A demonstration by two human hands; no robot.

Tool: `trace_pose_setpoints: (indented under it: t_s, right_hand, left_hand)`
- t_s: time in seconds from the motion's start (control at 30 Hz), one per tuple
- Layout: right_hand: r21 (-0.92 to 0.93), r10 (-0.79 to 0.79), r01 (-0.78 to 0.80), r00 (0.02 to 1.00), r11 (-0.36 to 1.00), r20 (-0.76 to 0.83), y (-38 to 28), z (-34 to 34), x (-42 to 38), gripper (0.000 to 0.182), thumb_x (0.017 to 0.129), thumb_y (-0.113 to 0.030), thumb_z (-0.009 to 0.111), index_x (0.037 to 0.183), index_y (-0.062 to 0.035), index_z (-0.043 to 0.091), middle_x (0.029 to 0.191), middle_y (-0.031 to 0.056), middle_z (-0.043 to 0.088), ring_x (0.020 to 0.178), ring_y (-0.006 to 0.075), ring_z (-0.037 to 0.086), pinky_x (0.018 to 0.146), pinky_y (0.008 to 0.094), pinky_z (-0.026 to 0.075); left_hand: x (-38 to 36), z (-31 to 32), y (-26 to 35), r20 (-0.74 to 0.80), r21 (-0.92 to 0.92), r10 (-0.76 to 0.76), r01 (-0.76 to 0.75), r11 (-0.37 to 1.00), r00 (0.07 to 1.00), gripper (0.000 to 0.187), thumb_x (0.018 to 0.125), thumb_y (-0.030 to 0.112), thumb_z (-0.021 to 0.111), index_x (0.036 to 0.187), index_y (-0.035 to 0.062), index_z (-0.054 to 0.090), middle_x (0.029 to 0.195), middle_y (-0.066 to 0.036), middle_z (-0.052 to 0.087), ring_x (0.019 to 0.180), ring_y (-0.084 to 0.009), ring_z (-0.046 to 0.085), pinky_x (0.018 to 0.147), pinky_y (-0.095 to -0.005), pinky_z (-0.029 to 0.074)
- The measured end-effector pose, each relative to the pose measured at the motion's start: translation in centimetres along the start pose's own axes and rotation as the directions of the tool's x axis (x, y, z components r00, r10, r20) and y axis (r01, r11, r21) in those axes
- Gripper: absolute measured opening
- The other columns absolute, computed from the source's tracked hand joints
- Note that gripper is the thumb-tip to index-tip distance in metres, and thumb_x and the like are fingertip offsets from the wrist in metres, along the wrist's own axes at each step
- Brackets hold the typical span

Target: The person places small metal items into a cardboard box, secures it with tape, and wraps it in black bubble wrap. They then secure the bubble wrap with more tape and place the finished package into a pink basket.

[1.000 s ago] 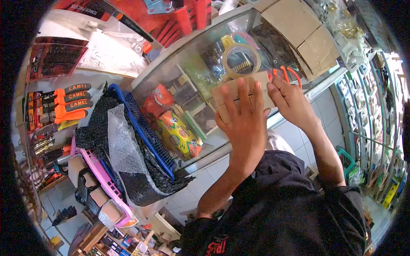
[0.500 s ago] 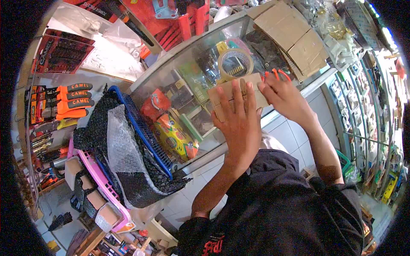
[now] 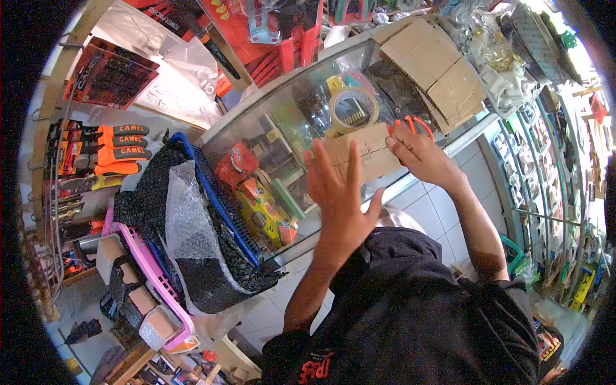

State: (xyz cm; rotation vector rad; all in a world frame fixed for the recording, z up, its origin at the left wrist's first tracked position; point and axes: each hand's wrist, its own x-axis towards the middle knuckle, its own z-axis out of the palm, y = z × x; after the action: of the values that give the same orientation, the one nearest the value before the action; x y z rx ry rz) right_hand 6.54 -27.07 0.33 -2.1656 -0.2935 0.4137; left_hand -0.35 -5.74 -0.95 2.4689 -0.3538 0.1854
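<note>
Upper left of the frame, orange-handled tools (image 3: 125, 142) hang in a row, presumably for display. Just right of them, a blue basket (image 3: 221, 206) carries sheets of bubble wrap (image 3: 186, 218), draped over it probably because they are too large to fit inside. At centre, the left hand (image 3: 335, 199) has its fingers spread wide, gripping nothing; the fingertips overlap the left end of a small cardboard box (image 3: 371, 154), whether touching I cannot tell. The box lies over the glass counter (image 3: 282, 86), which likely gives it flat support. A tape roll (image 3: 373, 110) is just above. At the box's right end, the right hand (image 3: 425, 159) has curled fingers, seemingly steadying that edge; whether they grip the box or the orange loops (image 3: 423, 126) beside them, I cannot tell.
</note>
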Motion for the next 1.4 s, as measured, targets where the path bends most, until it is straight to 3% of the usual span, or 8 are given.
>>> trace_pose_setpoints:
  t_s: [0.17,0.4,0.53,0.6,0.7,1.0,1.13,1.4]
  right_hand:
    - [-0.080,-0.139,0.146,0.987,0.986,0.086,0.0,-0.2,0.6,0.034,0.109,-0.034,0.049,0.097,-0.0017,0.053,0.079,0.0196,0.057,0.076,0.0381,0.062,0.070,0.0472,0.046]
    - [-0.084,-0.173,0.178,0.983,0.980,0.063,-3.7,0.1,1.7,0.026,0.102,-0.030,0.062,0.097,-0.0047,0.060,0.069,0.0145,0.060,0.066,0.0362,0.063,0.062,0.0443,0.047]
    - [-0.138,-0.290,0.274,0.950,0.952,-0.118,-3.4,-0.9,2.8,0.012,0.097,-0.008,0.063,0.106,-0.0005,0.063,0.090,0.0112,0.064,0.086,0.0242,0.065,0.079,0.0354,0.051]
    - [-0.160,-0.280,0.247,0.929,0.956,-0.241,-2.6,-1.0,3.6,0.019,0.093,-0.009,0.062,0.111,-0.0026,0.063,0.101,0.0165,0.066,0.095,0.0333,0.066,0.083,0.0409,0.051]
    - [-0.185,-0.242,0.197,0.934,0.963,-0.264,-1.7,-2.5,4.3,0.028,0.089,-0.008,0.063,0.116,-0.0031,0.063,0.112,0.0192,0.065,0.108,0.0377,0.063,0.095,0.0444,0.049]
    - [-0.506,-0.428,0.313,0.895,0.804,-0.128,0.2,1.5,4.2,0.056,0.078,-0.019,0.082,0.131,-0.0118,0.065,0.139,0.0142,0.051,0.122,0.0368,0.052,0.102,0.0481,0.047]
    - [-0.538,-0.412,0.259,0.892,0.802,-0.185,0.3,2.0,4.4,0.055,0.076,-0.012,0.081,0.129,-0.0128,0.066,0.137,0.0112,0.053,0.119,0.0340,0.053,0.100,0.0472,0.047]
    - [-0.630,-0.465,0.398,0.883,0.667,0.066,1.5,-2.5,7.5,0.041,0.072,-0.004,0.077,0.112,-0.0125,0.071,0.122,0.0030,0.064,0.118,0.0269,0.054,0.097,0.0410,0.044]
  left_hand:
    - [-0.8,-2.1,-4.8,0.107,-0.148,0.015,0.001,0.989,0.994,0.100,0.083,0.037,0.081,0.163,0.0142,0.025,0.168,-0.029,0.001,0.155,-0.0494,0.010,0.123,-0.0583,0.017]
    - [-4.2,-3.5,-5.2,-0.078,-0.290,-0.231,0.199,0.936,0.970,0.086,0.079,0.017,0.084,0.153,0.0106,0.041,0.145,-0.024,0.036,0.141,-0.0445,0.035,0.115,-0.0558,0.033]
    - [-6.5,-1.9,-5.7,-0.386,-0.159,-0.393,0.359,0.920,0.835,0.089,0.082,0.027,0.085,0.152,0.0030,0.034,0.145,-0.028,0.029,0.136,-0.0445,0.034,0.114,-0.0549,0.032]
    - [-6.4,-0.5,-5.3,-0.524,-0.184,-0.504,0.486,0.854,0.687,0.096,0.084,0.034,0.085,0.153,-0.0004,0.028,0.146,-0.031,0.023,0.133,-0.0460,0.031,0.113,-0.0560,0.031]
    - [-6.0,0.8,-3.5,-0.457,-0.251,-0.536,0.475,0.843,0.710,0.104,0.085,0.040,0.084,0.155,-0.0028,0.021,0.147,-0.036,0.014,0.132,-0.0486,0.026,0.112,-0.0595,0.028]
    - [-7.2,2.1,-1.4,-0.367,-0.123,-0.374,0.354,0.927,0.852,0.101,0.087,0.036,0.082,0.154,-0.0049,0.018,0.150,-0.034,0.020,0.142,-0.0491,0.019,0.117,-0.0618,0.018]
    - [-7.7,0.1,-0.6,-0.436,-0.050,-0.162,0.156,0.987,0.886,0.088,0.086,0.023,0.081,0.148,-0.0036,0.025,0.150,-0.033,0.014,0.135,-0.0448,0.025,0.109,-0.0576,0.032]
    - [-6.9,0.3,0.7,-0.404,-0.216,-0.090,0.000,0.976,0.910,0.076,0.088,0.019,0.077,0.146,-0.0007,0.032,0.154,-0.030,0.019,0.140,-0.0439,0.028,0.116,-0.0570,0.024]
